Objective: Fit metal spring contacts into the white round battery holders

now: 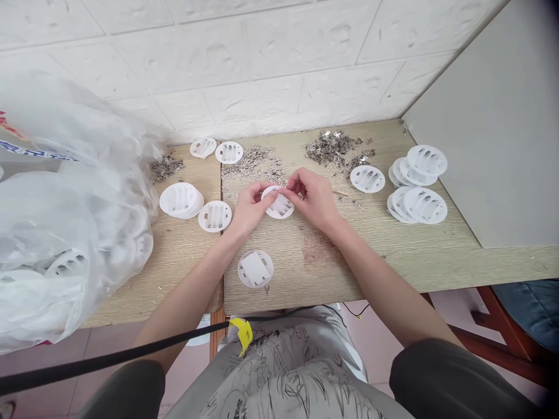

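- Nearest the lens, a printed grey garment (283, 372) is filling the bottom centre of the frame, with a black strap (109, 361) running in from the lower left to a yellow tag (243, 334).
- Just above that, at the near edge of the wooden table (393, 244), a white round cover (255, 268) is lying flat side up, with a small metal piece just below it.
- Both forearms are reaching up to the middle of the frame, where the hands are meeting over one white round battery holder (279, 205).
- Left hand (248, 208) is curling around the holder's left rim, thumb and fingers closed on its edge.
- Right hand (313, 196) is pinching at the holder's upper right edge, fingertips drawn tightly together; whether a metal clip is sitting between them is too small to tell.
- That holder is being kept slots up, just above the tabletop at centre frame.
- Left of centre, a second holder (215, 216) is lying beside a short stack of holders (180, 200).
- Further up, two holders (217, 150) are resting near the white brick wall (262, 52).
- Scattered metal contacts (255, 163) are spreading above the hands, and a denser heap of contacts (334, 146) is sitting upper right of centre.
- Over on the right, a single holder (367, 178) is lying just beside overlapping piles of holders (419, 183), close to a grey panel (493, 128).
- Filling the left side, a clear plastic bag (52, 221) is bulging with more white holders.
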### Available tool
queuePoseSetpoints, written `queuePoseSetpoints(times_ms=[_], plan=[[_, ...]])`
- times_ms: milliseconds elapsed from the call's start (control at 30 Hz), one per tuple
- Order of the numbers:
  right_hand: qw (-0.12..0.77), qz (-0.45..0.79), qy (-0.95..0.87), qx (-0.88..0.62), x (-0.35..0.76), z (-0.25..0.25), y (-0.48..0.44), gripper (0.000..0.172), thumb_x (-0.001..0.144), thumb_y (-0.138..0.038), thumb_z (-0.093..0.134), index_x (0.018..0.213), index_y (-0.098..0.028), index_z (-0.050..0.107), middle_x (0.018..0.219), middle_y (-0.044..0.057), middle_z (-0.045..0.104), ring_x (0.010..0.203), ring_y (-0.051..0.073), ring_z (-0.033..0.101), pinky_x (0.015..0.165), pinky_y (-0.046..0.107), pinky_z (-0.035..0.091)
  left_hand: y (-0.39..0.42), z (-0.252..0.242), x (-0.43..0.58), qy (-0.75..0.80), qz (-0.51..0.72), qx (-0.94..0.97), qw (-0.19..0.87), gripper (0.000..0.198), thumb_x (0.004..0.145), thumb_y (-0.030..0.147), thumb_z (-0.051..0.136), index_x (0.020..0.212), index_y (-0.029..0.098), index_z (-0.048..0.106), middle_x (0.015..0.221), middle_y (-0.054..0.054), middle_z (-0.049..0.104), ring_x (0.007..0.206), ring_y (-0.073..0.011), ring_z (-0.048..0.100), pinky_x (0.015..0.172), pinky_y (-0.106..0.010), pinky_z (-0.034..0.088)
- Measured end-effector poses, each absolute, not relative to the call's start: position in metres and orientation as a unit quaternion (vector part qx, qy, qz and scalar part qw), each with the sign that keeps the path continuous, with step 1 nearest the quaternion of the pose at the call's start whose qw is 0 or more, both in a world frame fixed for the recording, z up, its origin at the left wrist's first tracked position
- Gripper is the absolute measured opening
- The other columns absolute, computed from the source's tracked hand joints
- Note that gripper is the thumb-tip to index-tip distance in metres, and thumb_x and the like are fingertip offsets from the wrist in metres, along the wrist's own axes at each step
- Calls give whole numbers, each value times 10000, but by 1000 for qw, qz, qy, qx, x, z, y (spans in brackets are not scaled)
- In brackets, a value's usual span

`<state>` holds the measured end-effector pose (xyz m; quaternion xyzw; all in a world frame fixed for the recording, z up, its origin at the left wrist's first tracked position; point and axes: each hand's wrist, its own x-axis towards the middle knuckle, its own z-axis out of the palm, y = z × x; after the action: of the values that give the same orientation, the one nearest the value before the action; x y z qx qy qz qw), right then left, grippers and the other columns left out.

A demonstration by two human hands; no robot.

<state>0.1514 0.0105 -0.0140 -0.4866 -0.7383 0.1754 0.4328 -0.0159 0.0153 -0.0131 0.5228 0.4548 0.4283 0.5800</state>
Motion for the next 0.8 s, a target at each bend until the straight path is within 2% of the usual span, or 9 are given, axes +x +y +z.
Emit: queuePoseSetpoints(times_ms=[233, 467, 667, 800], plan=[[442, 186, -742, -469, 152, -13, 11, 389, 896, -565, 590, 768, -198, 564, 726, 21, 581, 635, 138, 490, 598, 293, 403, 15, -12, -16, 449, 428, 525, 583, 206, 747, 293, 724, 909, 167, 702, 873, -27, 711, 761, -132, 636, 721, -271, 511], [445, 180, -748, -458, 154, -14, 11, 341, 916, -504, 588, 796, -189, 640, 775, 40, 605, 662, 146, 512, 626, 303, 425, 16, -15, -15, 446, 436, 521, 583, 197, 745, 292, 734, 899, 174, 704, 890, -35, 714, 778, -141, 637, 755, -291, 510], [431, 194, -749, -464, 154, -14, 11, 328, 903, -501, 607, 798, -190, 608, 773, 35, 604, 637, 137, 501, 605, 295, 418, 17, -16, -16, 448, 406, 545, 581, 133, 782, 249, 690, 894, 179, 698, 885, -34, 706, 805, -159, 636, 785, -312, 503], [408, 210, -756, -467, 157, -15, 11, 356, 887, -540, 616, 796, -198, 571, 725, 22, 593, 640, 147, 512, 600, 293, 411, 15, -13, -17, 454, 374, 602, 539, 130, 804, 212, 634, 912, 184, 700, 885, -27, 697, 815, -162, 610, 770, -295, 470]])
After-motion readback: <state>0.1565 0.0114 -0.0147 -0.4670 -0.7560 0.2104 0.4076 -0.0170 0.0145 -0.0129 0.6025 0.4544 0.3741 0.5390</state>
